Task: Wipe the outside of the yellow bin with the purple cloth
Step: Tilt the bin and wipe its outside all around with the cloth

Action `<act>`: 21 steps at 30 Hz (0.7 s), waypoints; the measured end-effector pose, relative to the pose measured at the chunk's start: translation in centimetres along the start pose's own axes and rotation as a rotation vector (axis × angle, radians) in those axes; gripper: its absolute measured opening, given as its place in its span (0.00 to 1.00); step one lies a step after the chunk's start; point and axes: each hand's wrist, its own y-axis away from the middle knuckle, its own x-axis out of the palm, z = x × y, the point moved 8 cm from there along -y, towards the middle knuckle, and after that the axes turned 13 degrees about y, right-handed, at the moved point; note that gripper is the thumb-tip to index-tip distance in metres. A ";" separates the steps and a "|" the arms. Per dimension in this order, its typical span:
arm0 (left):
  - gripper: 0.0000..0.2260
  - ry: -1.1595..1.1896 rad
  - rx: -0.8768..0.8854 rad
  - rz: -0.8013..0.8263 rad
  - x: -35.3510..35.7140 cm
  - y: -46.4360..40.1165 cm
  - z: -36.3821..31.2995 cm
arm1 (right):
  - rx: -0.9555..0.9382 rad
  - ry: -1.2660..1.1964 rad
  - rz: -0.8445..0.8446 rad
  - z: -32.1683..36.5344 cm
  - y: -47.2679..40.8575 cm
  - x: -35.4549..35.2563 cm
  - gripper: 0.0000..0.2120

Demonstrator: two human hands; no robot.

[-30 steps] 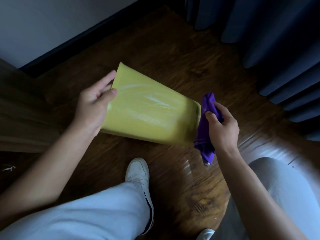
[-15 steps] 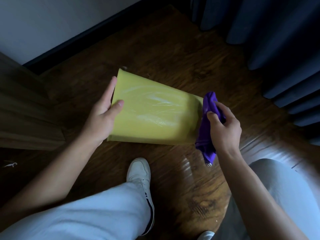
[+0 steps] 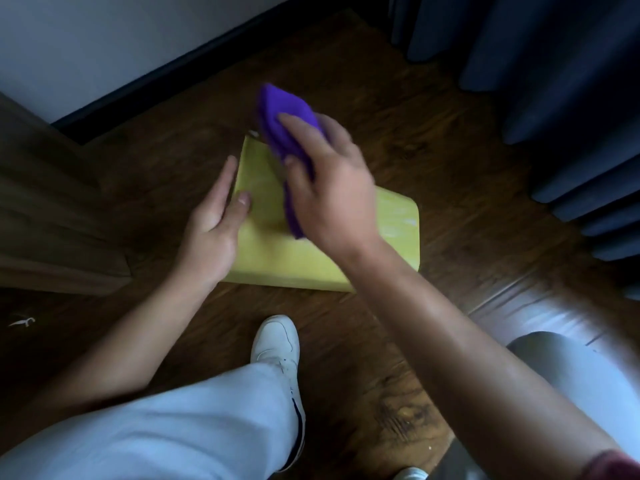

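Note:
The yellow bin (image 3: 298, 265) lies on its side on the dark wooden floor, its broad side facing up. My left hand (image 3: 213, 233) grips its left end, thumb on the upper face and fingers along the edge. My right hand (image 3: 329, 188) holds the bunched purple cloth (image 3: 287, 133) over the upper face near the bin's far left corner. The cloth is blurred, and part of it hangs down to the bin's surface under my palm. My right forearm covers the middle of the bin.
My white shoe (image 3: 275, 344) and pale trouser leg (image 3: 173, 431) are just in front of the bin. Dark blue curtains (image 3: 554, 98) hang at the right. A wooden furniture panel (image 3: 45, 216) stands at the left, and a white wall with a dark skirting board (image 3: 180, 67) runs behind.
My right hand has swept the cloth from the bin's right end up and across to its far left corner. The bin now lies flatter, and my left hand still holds its left end.

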 end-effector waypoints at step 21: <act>0.22 0.038 -0.006 -0.083 -0.8 1.1 -0.2 | 0.174 0.482 0.087 -11.7 0.5 4.2 0.23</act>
